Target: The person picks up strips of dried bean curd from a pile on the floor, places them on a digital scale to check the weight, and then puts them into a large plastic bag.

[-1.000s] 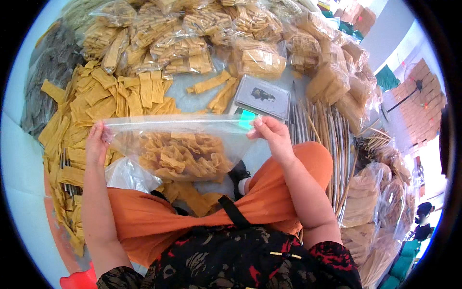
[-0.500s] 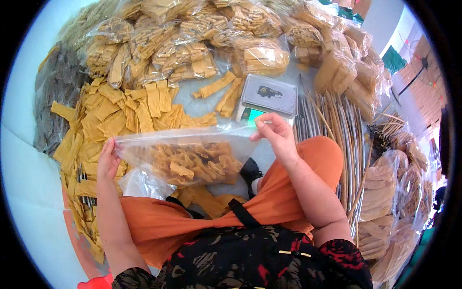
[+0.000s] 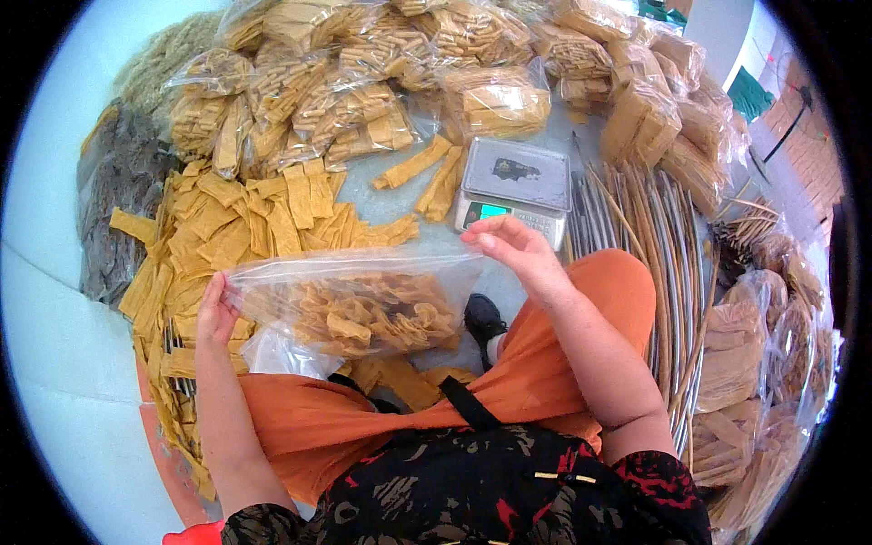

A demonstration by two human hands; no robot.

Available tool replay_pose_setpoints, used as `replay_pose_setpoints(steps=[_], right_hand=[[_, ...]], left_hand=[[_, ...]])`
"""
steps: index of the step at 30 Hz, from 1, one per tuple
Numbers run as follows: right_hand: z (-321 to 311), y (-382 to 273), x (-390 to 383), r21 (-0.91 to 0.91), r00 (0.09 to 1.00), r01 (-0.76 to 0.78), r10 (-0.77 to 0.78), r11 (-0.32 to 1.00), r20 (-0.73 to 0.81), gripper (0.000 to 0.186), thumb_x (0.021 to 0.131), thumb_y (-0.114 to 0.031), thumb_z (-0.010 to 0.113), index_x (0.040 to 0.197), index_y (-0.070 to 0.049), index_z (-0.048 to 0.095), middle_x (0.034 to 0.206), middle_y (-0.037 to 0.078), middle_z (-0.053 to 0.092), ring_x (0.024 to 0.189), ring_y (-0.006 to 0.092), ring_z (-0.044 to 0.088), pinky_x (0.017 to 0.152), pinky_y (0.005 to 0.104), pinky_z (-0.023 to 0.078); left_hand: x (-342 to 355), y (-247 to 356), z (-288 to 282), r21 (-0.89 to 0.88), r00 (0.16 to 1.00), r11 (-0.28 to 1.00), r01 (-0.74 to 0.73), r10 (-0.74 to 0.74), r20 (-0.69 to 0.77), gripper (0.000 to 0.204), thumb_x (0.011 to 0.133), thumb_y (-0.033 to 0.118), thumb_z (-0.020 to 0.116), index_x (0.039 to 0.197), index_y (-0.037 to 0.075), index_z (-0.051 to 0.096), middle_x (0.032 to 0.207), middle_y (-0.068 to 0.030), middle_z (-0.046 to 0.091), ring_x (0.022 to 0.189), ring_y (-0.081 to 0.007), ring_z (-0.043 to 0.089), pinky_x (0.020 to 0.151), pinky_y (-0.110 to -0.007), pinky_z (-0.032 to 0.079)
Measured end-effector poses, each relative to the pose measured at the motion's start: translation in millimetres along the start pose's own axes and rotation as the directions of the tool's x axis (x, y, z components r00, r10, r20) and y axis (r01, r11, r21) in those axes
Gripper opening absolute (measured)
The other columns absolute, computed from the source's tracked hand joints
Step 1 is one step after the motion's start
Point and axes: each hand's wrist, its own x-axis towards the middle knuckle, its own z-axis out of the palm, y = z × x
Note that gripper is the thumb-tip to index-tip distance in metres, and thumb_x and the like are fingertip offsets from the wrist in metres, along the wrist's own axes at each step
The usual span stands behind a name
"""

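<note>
Head view: a clear bag (image 3: 350,262) is being held up just left of the centre of the frame, its top edge being stretched between two hands. Its upper left corner is being pinched by the left hand (image 3: 216,312), and its right end is being gripped between the thumb and fingertips of the right hand (image 3: 520,254). Yellow-brown pieces (image 3: 381,313) are being held inside, so filling appears done for this bag; whether its top edge is closed cannot be told. Loose strips (image 3: 263,213) are being left outside any bag across the left of the frame, so much appears to remain unpacked. Packed bags (image 3: 363,113) are being stored along the top, and a scale (image 3: 518,173) is being kept right of upper centre.
</note>
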Motion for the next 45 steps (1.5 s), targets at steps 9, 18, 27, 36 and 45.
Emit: replay_pose_setpoints(steps=[9,18,27,36,45], right_hand=[[1,16,-1,-0.093,0.995,0.099,-0.099,0.991,0.009,0.013,0.089,-0.011,0.062,0.098,-0.002,0.061,0.093,0.003,0.065,0.088,0.0109,0.06,0.082,0.0254,0.047],[5,14,0,-0.116,0.987,0.125,-0.135,0.985,-0.088,0.016,0.091,-0.015,0.06,0.094,0.001,0.061,0.088,0.006,0.066,0.084,0.0122,0.062,0.079,0.0263,0.049],[7,21,3,-0.132,0.967,0.21,-0.226,0.969,-0.12,0.012,0.092,-0.012,0.057,0.097,-0.001,0.058,0.085,0.005,0.064,0.081,0.0111,0.061,0.076,0.0256,0.049],[6,18,3,-0.099,0.973,0.195,-0.205,0.976,-0.105,0.013,0.092,-0.011,0.057,0.098,0.0,0.059,0.088,0.002,0.063,0.085,0.0104,0.06,0.081,0.0249,0.047],[-4,12,-3,-0.152,0.973,0.209,-0.22,0.966,-0.063,0.013,0.092,-0.01,0.057,0.098,0.001,0.059,0.089,0.003,0.063,0.088,0.0104,0.059,0.083,0.0253,0.047]], left_hand=[[9,-5,-5,-0.005,1.0,1.0,0.011,-0.011,0.008,0.019,0.088,0.033,0.064,0.099,0.018,0.059,0.087,0.0064,0.061,0.081,-0.0091,0.057,0.075,-0.026,0.047],[6,-2,0,-0.03,1.0,0.999,-0.012,0.012,0.016,0.021,0.089,0.033,0.062,0.102,0.016,0.06,0.097,0.0035,0.062,0.092,-0.0123,0.059,0.08,-0.029,0.049],[4,-4,-1,0.009,1.0,1.0,-0.017,0.017,0.009,0.017,0.09,0.031,0.062,0.1,0.016,0.06,0.087,0.006,0.06,0.08,-0.0087,0.057,0.074,-0.026,0.047],[-40,42,134,0.57,0.762,0.539,-0.62,0.586,0.275,0.031,0.088,0.017,0.061,0.117,0.006,0.058,0.122,-0.0072,0.055,0.118,-0.019,0.048,0.101,-0.033,0.035],[-87,-1,323,0.491,0.508,0.441,-0.752,-0.087,0.857,0.037,0.078,0.033,0.069,0.104,0.006,0.065,0.096,-0.0135,0.066,0.092,-0.0266,0.063,0.083,-0.034,0.049]])
